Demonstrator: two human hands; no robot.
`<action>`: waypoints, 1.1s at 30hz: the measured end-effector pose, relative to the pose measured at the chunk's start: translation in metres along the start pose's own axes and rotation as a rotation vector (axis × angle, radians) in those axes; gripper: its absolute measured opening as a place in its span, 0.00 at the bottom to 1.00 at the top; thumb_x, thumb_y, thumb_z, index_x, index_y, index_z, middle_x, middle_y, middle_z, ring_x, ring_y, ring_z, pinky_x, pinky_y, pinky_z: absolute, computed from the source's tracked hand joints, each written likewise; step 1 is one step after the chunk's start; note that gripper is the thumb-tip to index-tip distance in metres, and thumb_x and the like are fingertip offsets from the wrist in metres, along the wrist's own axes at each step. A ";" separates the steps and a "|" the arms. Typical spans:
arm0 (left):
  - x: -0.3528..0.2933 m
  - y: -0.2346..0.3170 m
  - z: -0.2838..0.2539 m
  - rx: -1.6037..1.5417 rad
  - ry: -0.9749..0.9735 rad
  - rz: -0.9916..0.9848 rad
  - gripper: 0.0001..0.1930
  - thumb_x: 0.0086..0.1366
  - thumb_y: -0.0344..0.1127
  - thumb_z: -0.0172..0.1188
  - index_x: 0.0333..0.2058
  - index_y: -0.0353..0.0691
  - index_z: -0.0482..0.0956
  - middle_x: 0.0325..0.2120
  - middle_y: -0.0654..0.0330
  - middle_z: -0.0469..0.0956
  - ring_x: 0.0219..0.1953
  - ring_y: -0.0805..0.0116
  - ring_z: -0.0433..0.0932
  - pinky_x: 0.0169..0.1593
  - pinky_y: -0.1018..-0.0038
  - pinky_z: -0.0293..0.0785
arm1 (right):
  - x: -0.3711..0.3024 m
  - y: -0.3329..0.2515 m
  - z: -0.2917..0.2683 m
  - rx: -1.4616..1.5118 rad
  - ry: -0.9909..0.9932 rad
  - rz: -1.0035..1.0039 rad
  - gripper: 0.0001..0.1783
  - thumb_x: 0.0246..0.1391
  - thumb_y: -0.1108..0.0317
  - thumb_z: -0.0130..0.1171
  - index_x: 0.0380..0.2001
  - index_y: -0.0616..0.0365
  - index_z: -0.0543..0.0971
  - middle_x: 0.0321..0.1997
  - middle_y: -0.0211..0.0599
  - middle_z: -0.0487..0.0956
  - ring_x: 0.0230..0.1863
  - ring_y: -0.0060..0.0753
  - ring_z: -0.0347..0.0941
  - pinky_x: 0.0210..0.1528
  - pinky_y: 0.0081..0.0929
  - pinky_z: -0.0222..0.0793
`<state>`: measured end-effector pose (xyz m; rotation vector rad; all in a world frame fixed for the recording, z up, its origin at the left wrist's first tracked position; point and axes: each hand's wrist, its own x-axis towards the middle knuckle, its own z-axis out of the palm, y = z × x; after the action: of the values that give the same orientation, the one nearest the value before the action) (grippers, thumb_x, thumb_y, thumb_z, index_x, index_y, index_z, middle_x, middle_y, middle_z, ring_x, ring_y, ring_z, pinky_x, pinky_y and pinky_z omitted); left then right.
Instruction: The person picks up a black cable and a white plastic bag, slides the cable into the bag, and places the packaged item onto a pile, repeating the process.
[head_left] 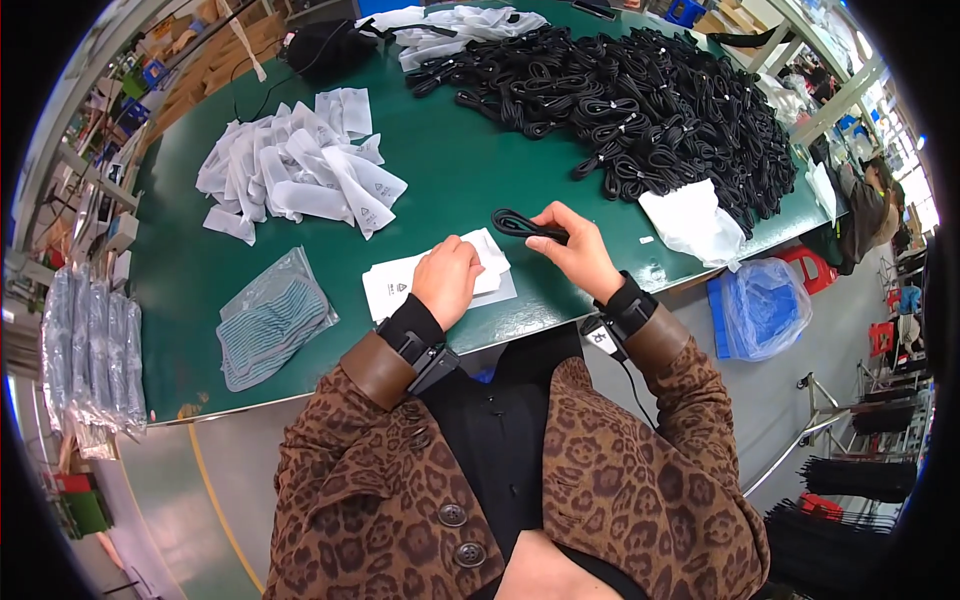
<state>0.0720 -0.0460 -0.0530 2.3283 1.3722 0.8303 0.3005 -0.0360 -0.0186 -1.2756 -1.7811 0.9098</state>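
Observation:
In my right hand (577,247) is a coiled black cable (514,222), pinched between thumb and fingers, its looped end pointing left above the green table (420,165). Closed over the top of a small stack of flat white bags (390,284), my left hand (446,280) grips the uppermost bag; its fingertips are partly hidden. The cable is just right of the stack, apart from it. A big heap of similar coiled black cables (650,110) covers the far right of the table.
Filled white bags (300,165) lie piled at the left. Nearer me is a clear bag with blue-striped contents (273,322). A crumpled white bag (692,222) sits by the right edge. Beyond that edge, a blue bin (735,318) with clear plastic stands on the floor.

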 end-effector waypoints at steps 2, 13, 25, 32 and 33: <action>0.000 0.000 0.001 -0.022 0.027 -0.021 0.06 0.56 0.31 0.63 0.27 0.36 0.75 0.28 0.54 0.74 0.31 0.52 0.75 0.35 0.62 0.71 | -0.008 0.001 0.006 -0.048 0.048 -0.128 0.12 0.49 0.73 0.66 0.37 0.58 0.75 0.31 0.34 0.76 0.32 0.24 0.75 0.31 0.25 0.68; 0.003 -0.004 -0.009 -0.503 0.012 -0.240 0.04 0.59 0.24 0.61 0.29 0.34 0.74 0.25 0.59 0.75 0.28 0.73 0.74 0.35 0.77 0.71 | -0.030 0.000 0.018 -0.686 0.243 -0.630 0.13 0.44 0.74 0.63 0.37 0.53 0.78 0.31 0.31 0.70 0.30 0.34 0.68 0.32 0.31 0.61; 0.002 0.009 -0.018 -0.390 0.010 0.030 0.05 0.57 0.23 0.60 0.31 0.36 0.73 0.31 0.59 0.74 0.35 0.65 0.74 0.39 0.72 0.72 | -0.027 -0.002 0.018 -0.582 0.006 -0.616 0.13 0.46 0.71 0.64 0.38 0.52 0.79 0.31 0.30 0.71 0.29 0.33 0.69 0.33 0.29 0.63; 0.009 0.019 -0.034 -0.221 0.039 0.294 0.06 0.54 0.23 0.60 0.30 0.37 0.73 0.36 0.57 0.73 0.41 0.54 0.71 0.44 0.66 0.70 | -0.018 -0.004 0.018 0.508 -0.250 0.523 0.09 0.55 0.69 0.61 0.40 0.55 0.75 0.34 0.28 0.72 0.32 0.24 0.70 0.33 0.19 0.64; 0.011 0.019 -0.035 -0.222 0.060 0.287 0.06 0.54 0.23 0.60 0.30 0.37 0.73 0.37 0.56 0.73 0.42 0.55 0.71 0.44 0.67 0.70 | -0.017 -0.002 0.018 0.577 -0.228 0.584 0.10 0.56 0.69 0.62 0.41 0.57 0.74 0.35 0.28 0.72 0.33 0.21 0.69 0.33 0.17 0.65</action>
<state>0.0668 -0.0467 -0.0118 2.3699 0.9226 1.0826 0.2870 -0.0548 -0.0279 -1.3424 -1.1514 1.8022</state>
